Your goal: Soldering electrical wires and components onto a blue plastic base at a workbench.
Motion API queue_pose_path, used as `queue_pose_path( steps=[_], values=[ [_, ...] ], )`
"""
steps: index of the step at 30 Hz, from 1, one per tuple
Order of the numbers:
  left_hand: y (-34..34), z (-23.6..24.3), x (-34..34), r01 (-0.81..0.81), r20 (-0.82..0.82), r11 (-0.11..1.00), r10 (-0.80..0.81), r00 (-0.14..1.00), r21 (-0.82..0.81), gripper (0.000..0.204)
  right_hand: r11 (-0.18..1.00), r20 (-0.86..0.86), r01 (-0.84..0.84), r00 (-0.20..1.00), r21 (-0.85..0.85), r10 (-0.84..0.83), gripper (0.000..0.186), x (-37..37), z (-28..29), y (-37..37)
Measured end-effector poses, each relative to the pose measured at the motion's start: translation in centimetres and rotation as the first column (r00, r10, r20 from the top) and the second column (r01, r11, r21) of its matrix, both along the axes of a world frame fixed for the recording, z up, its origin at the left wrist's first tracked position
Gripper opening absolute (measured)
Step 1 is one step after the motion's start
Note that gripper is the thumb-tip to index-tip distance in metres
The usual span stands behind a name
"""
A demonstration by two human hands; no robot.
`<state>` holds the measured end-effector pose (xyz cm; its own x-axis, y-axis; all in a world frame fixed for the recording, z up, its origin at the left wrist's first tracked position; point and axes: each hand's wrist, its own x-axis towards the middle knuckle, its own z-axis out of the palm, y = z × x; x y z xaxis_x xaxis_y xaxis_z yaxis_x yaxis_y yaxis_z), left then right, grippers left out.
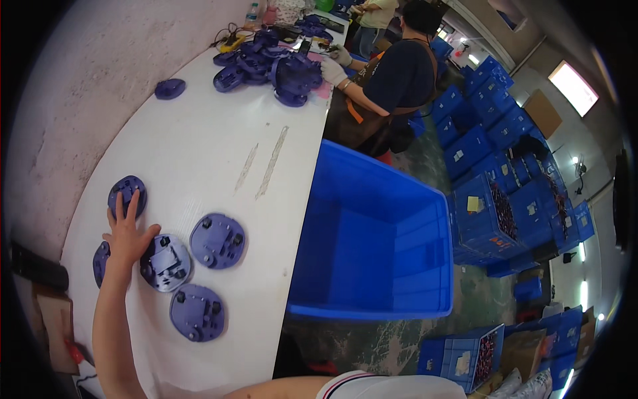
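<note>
My left hand (129, 233) reaches over the white table with its fingers spread, its fingertips on a purple rounded plastic part (133, 189) near the wall side. Another part (101, 263) lies left of my wrist, partly hidden. By my thumb is a paler part (163, 263) with black fittings. Two more purple parts (216, 241) (197, 312) lie to its right and below. My right forearm shows at the lower edge; the hand itself is out of the frame.
A blue plastic bin (379, 253) stands beside the table's right edge. Farther along, a gloved co-worker (405, 76) works near piled purple parts (286, 73); another person (372, 20) stands behind. Stacked blue crates (488, 206) line the right side. A wall borders the table's left.
</note>
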<state>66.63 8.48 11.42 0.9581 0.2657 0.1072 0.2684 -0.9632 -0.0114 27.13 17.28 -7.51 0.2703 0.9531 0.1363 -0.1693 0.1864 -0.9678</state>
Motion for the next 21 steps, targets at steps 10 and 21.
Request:
queue_pose_path(
  steps=[10, 21],
  values=[
    [6.5, -4.0, -12.1, -0.075, -0.214, 0.997, 0.076, 0.974, 0.017, 0.058, 0.958, -0.245, 0.003, 0.967, -0.287, -0.076, 0.016, 6.4, 8.3, -10.3],
    [-7.1, -6.8, -5.6, 0.283, 0.086, 0.829, -0.277, 0.957, -0.482, 0.091, 0.85, -0.861, -0.36, 0.193, 0.383, 0.47, 0.017, 0.4, -1.5, -8.3]
  ],
)
